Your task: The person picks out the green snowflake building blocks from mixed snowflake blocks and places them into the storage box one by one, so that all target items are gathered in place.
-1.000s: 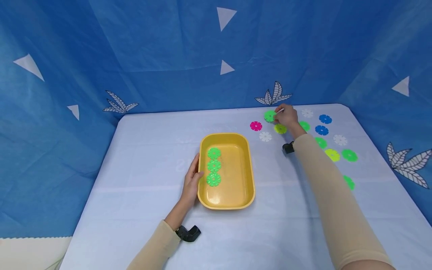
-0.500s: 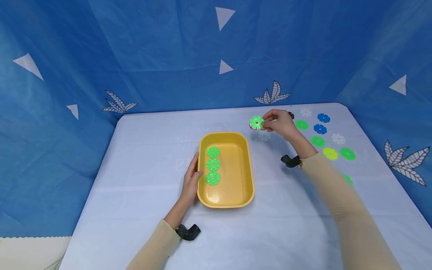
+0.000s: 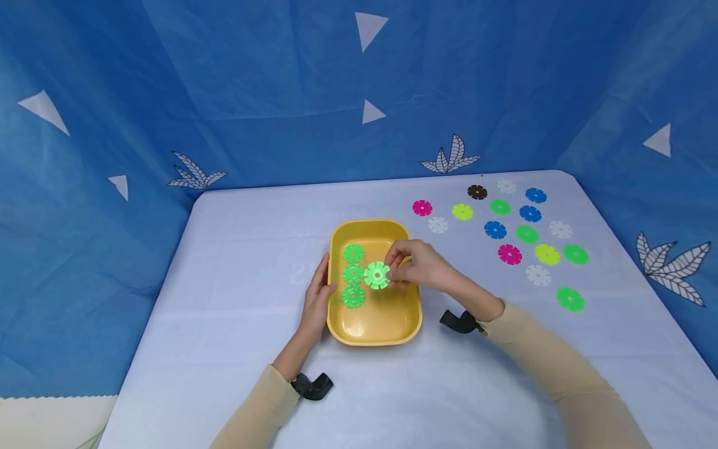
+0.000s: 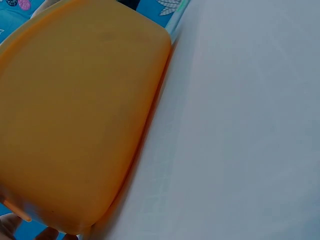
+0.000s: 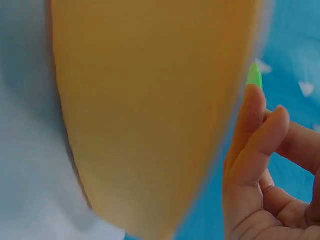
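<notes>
One tray [image 3: 387, 319] holds three green discs [image 3: 353, 278], right hand [image 3: 422, 265] a fourth [image 3: 373, 279]

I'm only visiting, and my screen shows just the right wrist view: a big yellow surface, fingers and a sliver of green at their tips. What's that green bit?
Observer: The head view shows a flat, round green disc with notches around its edge.
Visitor: Are there others like it close by?
Observer: Yes, three green discs lie in a line inside the yellow tray.
Visitor: Is anyone holding the tray?
Observer: Yes, the left hand grips its left side.
</notes>
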Demonstrator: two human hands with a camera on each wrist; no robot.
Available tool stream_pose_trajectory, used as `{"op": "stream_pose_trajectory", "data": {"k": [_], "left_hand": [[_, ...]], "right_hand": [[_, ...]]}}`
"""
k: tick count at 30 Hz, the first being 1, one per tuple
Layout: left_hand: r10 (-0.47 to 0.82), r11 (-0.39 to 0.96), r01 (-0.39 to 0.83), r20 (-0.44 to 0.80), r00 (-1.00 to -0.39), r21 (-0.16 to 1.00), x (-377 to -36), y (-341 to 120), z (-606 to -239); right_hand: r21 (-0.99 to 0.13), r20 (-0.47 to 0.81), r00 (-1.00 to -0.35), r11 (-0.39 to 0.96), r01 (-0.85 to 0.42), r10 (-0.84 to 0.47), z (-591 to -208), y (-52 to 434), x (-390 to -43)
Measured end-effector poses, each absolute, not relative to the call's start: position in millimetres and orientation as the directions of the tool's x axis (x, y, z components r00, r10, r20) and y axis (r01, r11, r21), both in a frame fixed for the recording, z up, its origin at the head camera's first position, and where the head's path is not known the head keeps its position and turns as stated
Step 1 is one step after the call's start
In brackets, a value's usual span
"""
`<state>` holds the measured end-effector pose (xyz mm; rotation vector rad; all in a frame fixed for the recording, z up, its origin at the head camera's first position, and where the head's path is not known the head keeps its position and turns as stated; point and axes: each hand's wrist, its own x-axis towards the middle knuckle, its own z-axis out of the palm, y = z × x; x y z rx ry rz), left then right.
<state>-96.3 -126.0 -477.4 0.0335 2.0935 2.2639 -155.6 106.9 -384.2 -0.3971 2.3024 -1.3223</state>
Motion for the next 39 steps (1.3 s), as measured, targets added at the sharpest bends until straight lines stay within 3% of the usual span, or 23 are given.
{"op": "stream_pose_trajectory", "data": {"k": [7,21,39], "left_hand": [[0.058,-0.066,-0.027,-0.023,-0.998,0.997,-95.9,-126.0,-477.0],[0.057,-0.057,-0.023,-0.019,-0.998,0.998,-95.5,-126.0,-481.0],[0.065,-0.086,-0.005,0.001,-0.998,0.996,-96.2,-125.6,-478.6]], "right_hand": [[-0.856,-0.286,-0.799,0.516,-0.035,-0.528,-402.9,81.1,-135.1],[-0.813,-0.348,-0.751,0.58,-0.057,-0.561,-428.2,60.9,-118.1],[-0.83,-0.428,-0.719,0.554,0.072,-0.547,-435.0,58.4,-117.2]]}}
